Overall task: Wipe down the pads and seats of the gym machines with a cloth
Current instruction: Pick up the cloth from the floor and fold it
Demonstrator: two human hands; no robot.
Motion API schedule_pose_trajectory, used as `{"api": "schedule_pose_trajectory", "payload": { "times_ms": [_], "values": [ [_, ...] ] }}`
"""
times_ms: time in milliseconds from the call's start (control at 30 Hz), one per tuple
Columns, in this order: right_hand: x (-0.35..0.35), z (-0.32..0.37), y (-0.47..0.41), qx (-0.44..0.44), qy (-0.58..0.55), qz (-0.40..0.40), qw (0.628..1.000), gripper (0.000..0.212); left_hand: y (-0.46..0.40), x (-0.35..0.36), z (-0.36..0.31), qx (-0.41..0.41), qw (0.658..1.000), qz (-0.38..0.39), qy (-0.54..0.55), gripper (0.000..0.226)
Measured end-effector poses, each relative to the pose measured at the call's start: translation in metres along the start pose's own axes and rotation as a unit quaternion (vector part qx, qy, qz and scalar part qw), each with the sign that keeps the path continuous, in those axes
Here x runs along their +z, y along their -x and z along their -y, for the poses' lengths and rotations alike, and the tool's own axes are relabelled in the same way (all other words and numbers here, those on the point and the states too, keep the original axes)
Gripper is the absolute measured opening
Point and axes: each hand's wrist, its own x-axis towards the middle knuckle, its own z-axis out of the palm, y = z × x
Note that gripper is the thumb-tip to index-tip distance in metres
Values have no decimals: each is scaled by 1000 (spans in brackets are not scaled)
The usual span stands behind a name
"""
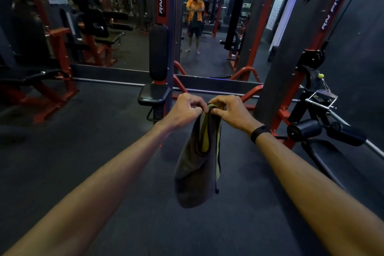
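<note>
Single view, head-worn, wide-angle. It looks forward and down from standing height; both forearms run in from the bottom corners and meet near frame centre, close to the lens. The floor [104, 151] fills the lower half. Straight ahead, further off, stands a seat [154, 94] with an upright pad [159, 52]. Behind it a wall mirror [207, 27] faces the camera squarely and shows the wearer full-length, headset on. Straight posts bow outward at the edges. No second view, so no overlap.
</note>
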Motion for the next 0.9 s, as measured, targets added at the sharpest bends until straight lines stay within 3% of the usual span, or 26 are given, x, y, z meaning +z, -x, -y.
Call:
{"api": "schedule_pose_trajectory", "payload": {
  "times_ms": [167, 300, 367, 567, 900],
  "values": [
    [-1, -10, 10, 23, 41, -44, 998, 19, 22, 12, 7, 13, 989, 53, -136, 30],
    [-13, -21, 19, 38, 74, -71, 994, 18, 35, 17, 24, -22, 917, 131, -375, 57],
    [-22, -28, 25, 59, 83, -78, 992, 14, 37, 14, 29, -15, 899, 136, -416, 61],
    [-35, -48, 42, 102, 89, -70, 988, 17, -1, -13, 8, 31, 890, 52, -451, 41],
    [-40, -53, 41, 47, 62, -157, 985, 27, -44, -32, -11, -29, 966, 25, -258, 24]
  ]
}}
